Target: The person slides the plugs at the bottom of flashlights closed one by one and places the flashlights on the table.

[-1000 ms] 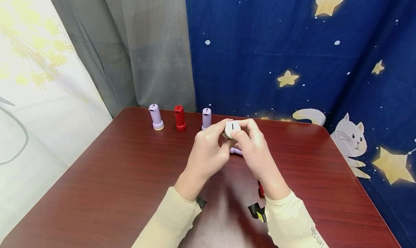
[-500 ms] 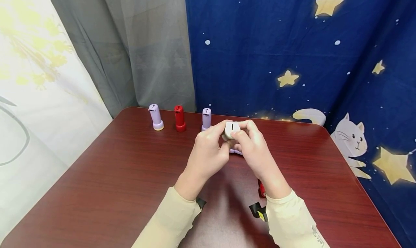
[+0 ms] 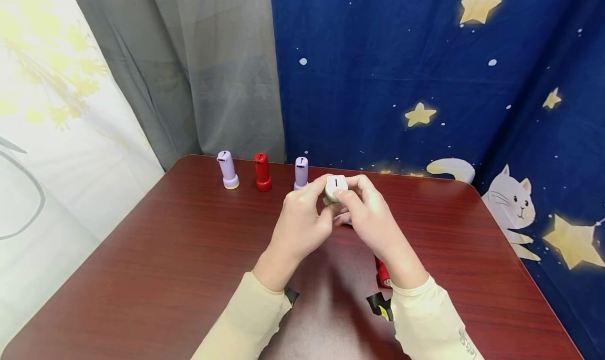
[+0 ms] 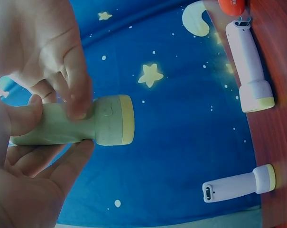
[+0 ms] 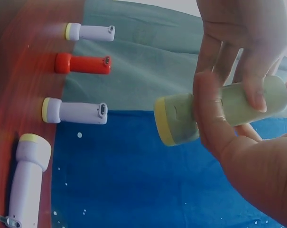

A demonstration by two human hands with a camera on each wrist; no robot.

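Both hands grasp the green torch (image 4: pixel 72 129): the left hand (image 3: pixel 302 221) curls its fingers and thumb round it from the left, the right hand (image 3: pixel 371 215) from the right. The green torch sits between the two, among the fingertips and in front of the palms, off the table (image 3: pixel 165 265). It is roughly upright, its slotted end up, its yellow-rimmed head down and sticking out below the fingers. The right thumb lies against the near side of that upper end.

Beyond the green torch and to its left, three torches stand on their heads in a row, apart from one another: a purple torch (image 3: pixel 228 170) farthest from it, a red torch (image 3: pixel 262 172) in the middle, and another purple torch (image 3: pixel 301 173) nearest, its foot partly covered by the left hand in the head view. Below the green torch, a third purple torch (image 5: pixel 30 185) lies on the table. Nearer the person and right of the green torch, a second red torch (image 3: pixel 384 274) lies partly behind the right wrist. A blue curtain (image 3: pixel 350 87) hangs beyond the green torch, with a grey curtain (image 3: pixel 231 76) to its left.
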